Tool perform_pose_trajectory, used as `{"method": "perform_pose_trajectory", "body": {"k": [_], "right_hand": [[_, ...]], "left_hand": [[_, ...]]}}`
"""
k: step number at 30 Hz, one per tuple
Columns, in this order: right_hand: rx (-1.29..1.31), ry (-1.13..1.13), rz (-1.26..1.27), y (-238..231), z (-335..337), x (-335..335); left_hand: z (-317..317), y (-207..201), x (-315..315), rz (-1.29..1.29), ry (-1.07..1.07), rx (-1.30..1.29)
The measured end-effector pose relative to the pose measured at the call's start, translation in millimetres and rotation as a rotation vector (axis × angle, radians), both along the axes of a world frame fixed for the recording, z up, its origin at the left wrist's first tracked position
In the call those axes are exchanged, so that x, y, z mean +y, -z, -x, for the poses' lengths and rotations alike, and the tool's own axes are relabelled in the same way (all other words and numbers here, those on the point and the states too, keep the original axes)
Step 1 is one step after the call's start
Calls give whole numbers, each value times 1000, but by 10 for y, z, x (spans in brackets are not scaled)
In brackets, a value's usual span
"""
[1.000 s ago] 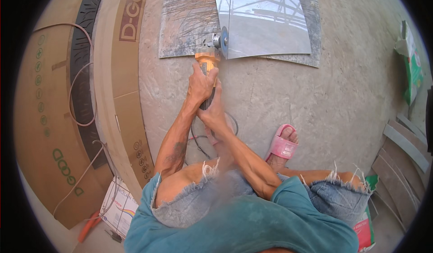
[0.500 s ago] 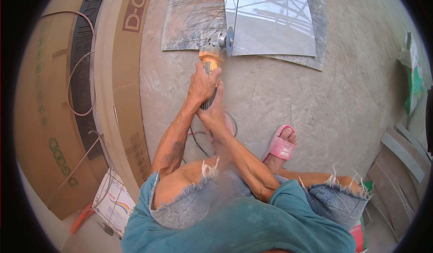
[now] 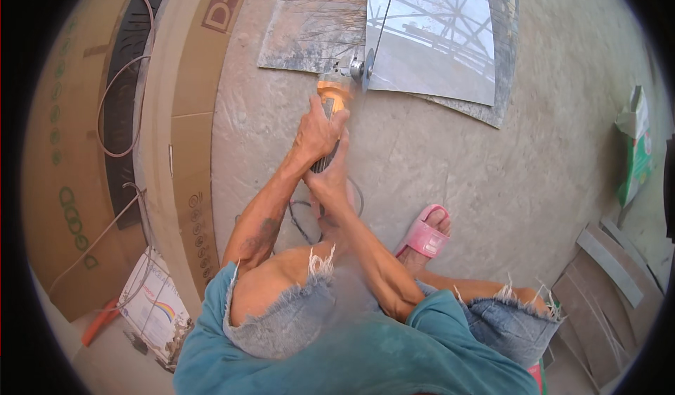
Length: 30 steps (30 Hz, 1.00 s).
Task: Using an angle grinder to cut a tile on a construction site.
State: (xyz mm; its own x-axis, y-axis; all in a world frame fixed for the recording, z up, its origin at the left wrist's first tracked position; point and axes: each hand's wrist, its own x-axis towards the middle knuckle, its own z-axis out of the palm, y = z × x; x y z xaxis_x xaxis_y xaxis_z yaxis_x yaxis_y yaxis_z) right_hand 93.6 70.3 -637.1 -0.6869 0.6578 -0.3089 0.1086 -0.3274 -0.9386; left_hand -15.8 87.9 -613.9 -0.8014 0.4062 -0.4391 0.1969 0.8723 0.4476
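An orange angle grinder (image 3: 335,92) with a grey head is held out in front of me, its cutting disc (image 3: 368,70) standing upright. My left hand (image 3: 318,133) is wrapped around the grinder's body, just behind the orange housing. Lower down, my right hand (image 3: 330,177) grips the dark rear handle from below. At the disc lies the near left corner of a glossy grey tile (image 3: 439,64) that reflects roof beams. A thin dark line runs along the tile away from the disc. Beneath the tile is a scratched, dusty board (image 3: 309,26); whether the disc touches the tile I cannot tell.
Long cardboard boxes (image 3: 184,149) and a dark ribbed strip (image 3: 126,120) with a looped cable (image 3: 102,113) line the left side. Cut tile pieces (image 3: 598,289) lie at right, below a green-and-white bag (image 3: 636,149). My foot in a pink slipper (image 3: 425,237) rests on the concrete.
The view has tilted a little, so the tile and boxes appear slightly turned. Both hands keep their grip on the grinder, and the disc stays by the tile's near edge.
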Motion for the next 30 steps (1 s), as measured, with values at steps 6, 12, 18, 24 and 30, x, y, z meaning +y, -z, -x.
{"method": "perform_pose_trajectory", "body": {"k": [6, 12, 18, 24, 30], "right_hand": [[-93, -121, 174, -155, -129, 6], [-99, -132, 111, -267, -152, -146], [118, -259, 33, -93, 145, -13], [-27, -499, 1063, -430, 83, 317], [96, -461, 1354, -293, 313, 106]], "left_hand": [[-87, -28, -139, -9, -18, -66], [-116, -163, -328, -88, -42, -98], [328, -349, -329, -223, -165, 66], [715, -355, -590, -658, -430, -170], [827, -456, -620, -796, -501, -290]]}}
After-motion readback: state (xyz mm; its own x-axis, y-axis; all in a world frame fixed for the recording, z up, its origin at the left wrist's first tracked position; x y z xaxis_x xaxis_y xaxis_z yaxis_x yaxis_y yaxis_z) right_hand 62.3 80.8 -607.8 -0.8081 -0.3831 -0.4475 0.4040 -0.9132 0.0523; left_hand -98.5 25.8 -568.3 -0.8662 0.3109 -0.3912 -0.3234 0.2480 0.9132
